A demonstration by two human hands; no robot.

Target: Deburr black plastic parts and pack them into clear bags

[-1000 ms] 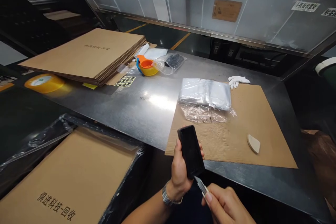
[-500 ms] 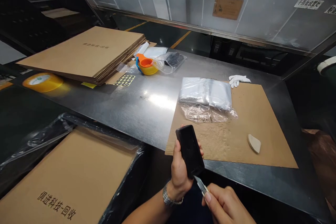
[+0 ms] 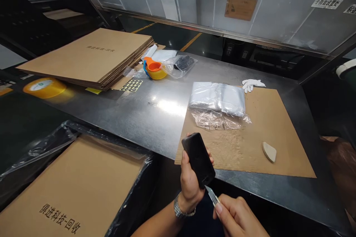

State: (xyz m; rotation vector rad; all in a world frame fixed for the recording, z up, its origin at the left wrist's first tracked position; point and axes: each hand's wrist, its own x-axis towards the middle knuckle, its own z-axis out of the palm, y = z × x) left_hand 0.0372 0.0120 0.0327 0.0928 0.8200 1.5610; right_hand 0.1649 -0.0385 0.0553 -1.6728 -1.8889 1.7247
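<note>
Wrapped around a black rectangular plastic case (image 3: 198,160) is my left hand (image 3: 190,181), with the thumb along one long side and fingertips showing at the other. The case is tilted, its dark face turned up towards me. A utility knife (image 3: 212,194) sits in my right hand (image 3: 236,213), pinched between thumb and fingers. Its blade tip meets or nearly meets the lower end of the case; I cannot tell whether it touches. Part of the knife's handle is hidden in my fingers.
A cardboard sheet (image 3: 278,129) on the metal table (image 3: 130,118) carries clear plastic bags (image 3: 218,98), a white glove (image 3: 253,84) and a beige wedge-shaped piece (image 3: 269,152). Stacked cardboard (image 3: 91,55), a tape dispenser (image 3: 155,70) and a tape roll (image 3: 44,87) lie left. A lined box (image 3: 72,189) stands lower left.
My left hand has tilted the case a little and shifted it slightly left. The knife stays at the case's lower end, with my right hand almost unmoved.
</note>
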